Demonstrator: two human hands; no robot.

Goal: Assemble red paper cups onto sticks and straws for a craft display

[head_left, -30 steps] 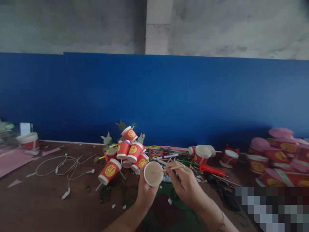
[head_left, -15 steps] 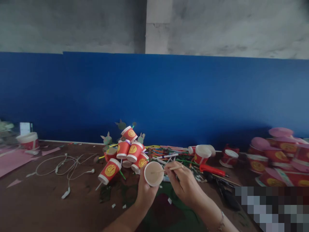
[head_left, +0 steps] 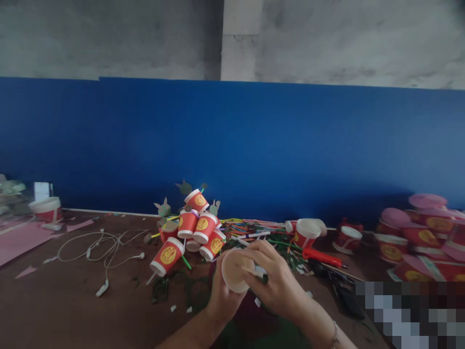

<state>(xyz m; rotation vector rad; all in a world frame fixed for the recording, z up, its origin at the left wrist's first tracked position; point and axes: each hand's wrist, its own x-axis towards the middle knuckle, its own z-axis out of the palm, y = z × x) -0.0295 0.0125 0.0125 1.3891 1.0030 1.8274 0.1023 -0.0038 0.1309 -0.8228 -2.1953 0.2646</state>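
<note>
A paper cup (head_left: 234, 271) is tilted so that its open mouth faces me. My left hand (head_left: 222, 295) is wrapped round its side from the left. My right hand (head_left: 276, 276) pinches a thin wooden stick (head_left: 250, 271) whose far end reaches into the cup; its fingers also lie at the cup's right rim. Motion blurs the stick's tip inside the cup. Just left of my hands stands a heap of red-and-white paper cups (head_left: 187, 222) with yellow emblems, straws and rabbit-shaped cut-outs (head_left: 164, 208).
Behind my hands lie many coloured pipe cleaners or straws (head_left: 250, 228). On the right are a red-handled tool (head_left: 322, 257), a black tool (head_left: 345, 296) and stacked red cups with pink discs (head_left: 425, 232). White earphones (head_left: 102, 289) and pink paper (head_left: 22, 242) lie left. A blue panel (head_left: 232, 145) closes the back.
The cup has tilted and moved slightly down and right. My right hand has come in closer over the cup's mouth, and more of the stick is hidden by its fingers.
</note>
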